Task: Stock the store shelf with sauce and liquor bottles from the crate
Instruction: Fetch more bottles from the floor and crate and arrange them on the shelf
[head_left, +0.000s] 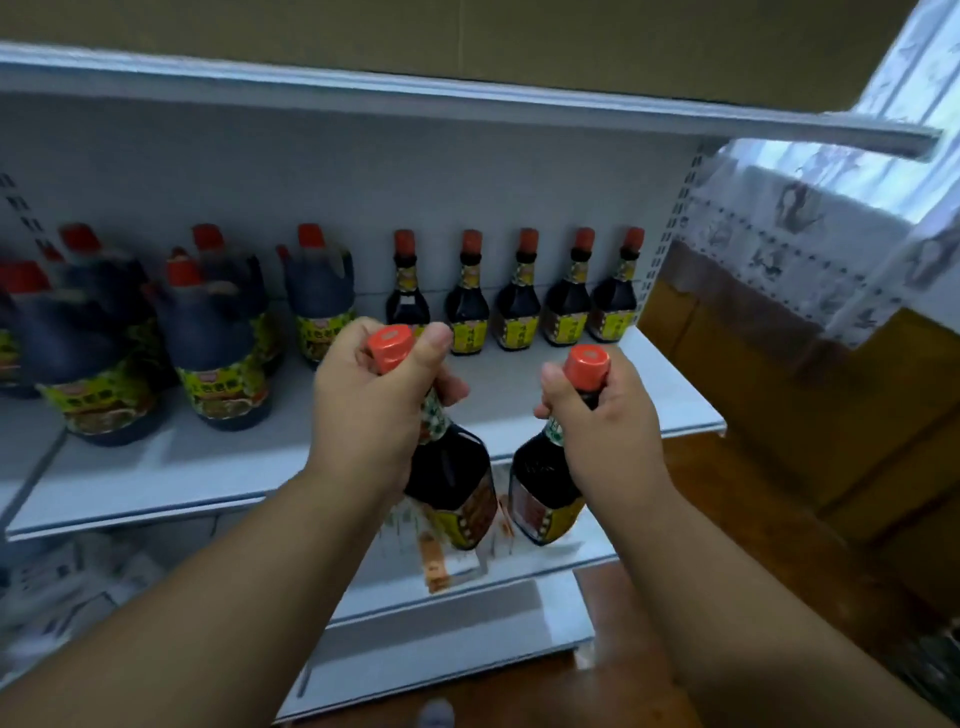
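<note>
- Left hand (371, 400): fingers (436, 335) curled tight round the neck of a dark sauce bottle (452, 483), just under its orange cap (390, 345). Bottle hangs tilted, base toward the lower right, in front of the shelf's front edge.
- Right hand (597, 415): fingers wrapped round the neck of a second sauce bottle (543, 493), orange cap (587, 364) sticking up above the grip. This one tilts the other way, base toward the lower left.
- The two bottle bases are just beside each other; contact cannot be told.
- Both bottles are held in the air, off the shelf (208, 467) and near its front right corner.
- Along the shelf's back edge, right half: a row of five small sauce bottles (517, 296), upright, orange caps, yellow labels.
- Left half of the shelf: a cluster of large dark jugs (218, 343) with handles and orange caps, standing in a loose group.
- Upper shelf board (467, 104) overhangs the row.
- Lower shelf (467, 613) shows under the arms; contents blurred.
- Lace curtain (831, 218) hangs at the right, past the shelf's end.
</note>
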